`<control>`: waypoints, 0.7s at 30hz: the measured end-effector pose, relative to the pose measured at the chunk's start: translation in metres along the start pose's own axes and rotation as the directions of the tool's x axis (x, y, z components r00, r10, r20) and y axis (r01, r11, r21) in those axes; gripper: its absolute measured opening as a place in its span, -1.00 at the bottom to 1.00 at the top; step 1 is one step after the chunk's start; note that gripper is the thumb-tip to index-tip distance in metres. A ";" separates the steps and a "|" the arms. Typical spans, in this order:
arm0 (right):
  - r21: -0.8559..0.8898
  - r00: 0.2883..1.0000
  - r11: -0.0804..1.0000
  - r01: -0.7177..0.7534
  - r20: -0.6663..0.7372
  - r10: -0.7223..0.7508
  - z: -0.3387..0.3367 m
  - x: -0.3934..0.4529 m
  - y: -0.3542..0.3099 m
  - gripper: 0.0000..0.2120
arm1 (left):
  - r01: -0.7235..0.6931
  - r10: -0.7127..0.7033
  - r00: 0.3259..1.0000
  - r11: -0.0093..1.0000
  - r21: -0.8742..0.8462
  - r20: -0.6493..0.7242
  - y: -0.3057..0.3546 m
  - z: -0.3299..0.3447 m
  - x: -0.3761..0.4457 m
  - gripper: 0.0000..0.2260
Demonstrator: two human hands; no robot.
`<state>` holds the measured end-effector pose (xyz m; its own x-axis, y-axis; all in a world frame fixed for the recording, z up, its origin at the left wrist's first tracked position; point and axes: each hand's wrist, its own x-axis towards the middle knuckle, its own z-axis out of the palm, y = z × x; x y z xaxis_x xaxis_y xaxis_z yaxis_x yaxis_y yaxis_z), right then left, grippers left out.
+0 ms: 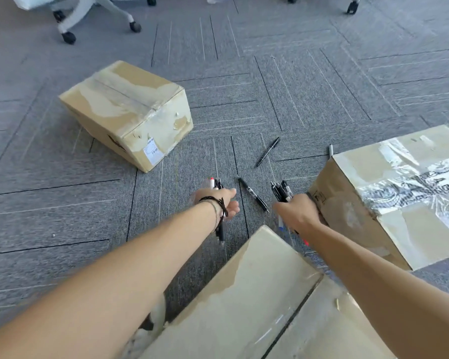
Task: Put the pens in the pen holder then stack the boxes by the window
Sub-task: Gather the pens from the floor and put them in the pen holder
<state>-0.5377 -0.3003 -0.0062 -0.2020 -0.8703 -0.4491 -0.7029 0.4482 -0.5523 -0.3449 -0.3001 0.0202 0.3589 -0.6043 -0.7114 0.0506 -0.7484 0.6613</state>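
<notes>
My left hand (224, 204) is shut on a few pens (216, 183), their tips sticking out above and below the fist. A bigger bundle of black pens (281, 191) is gripped in my right hand (300, 212). Between the two hands a black pen (253, 194) lies on the carpet. Farther away lies another black pen (268, 151), and a grey pen (330, 150) pokes out behind the right box. Three cardboard boxes stand on the floor: one at the left (127, 112), one at the right (399, 193), one right below me (257, 301). No pen holder is in view.
Grey carpet tiles (309, 81) cover the floor. Wheeled bases of office chairs stand at the top left (70, 24) and top right (353, 6). The right box's top is covered in shiny tape.
</notes>
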 end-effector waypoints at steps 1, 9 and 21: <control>0.033 1.000 0.999 0.003 0.008 -0.004 -0.003 -0.001 -0.004 -0.67 | -0.009 0.009 1.000 1.000 0.019 -0.021 -0.003 0.008 0.007 -0.78; 0.157 0.996 0.987 -0.026 0.091 0.012 -0.033 -0.002 -0.011 -0.74 | -0.031 0.114 0.981 0.888 0.459 -0.155 0.002 0.068 0.071 -0.19; 0.222 0.992 0.973 -0.063 0.122 0.036 -0.064 0.030 -0.026 -0.91 | -0.300 0.317 0.946 0.785 0.542 0.065 0.038 0.083 0.065 -0.74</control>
<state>-0.5689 -0.3509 0.0400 -0.1422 -0.8220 -0.5514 -0.5202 0.5360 -0.6649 -0.3971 -0.3912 -0.0209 0.2954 -0.8266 -0.4790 -0.5726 -0.5545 0.6039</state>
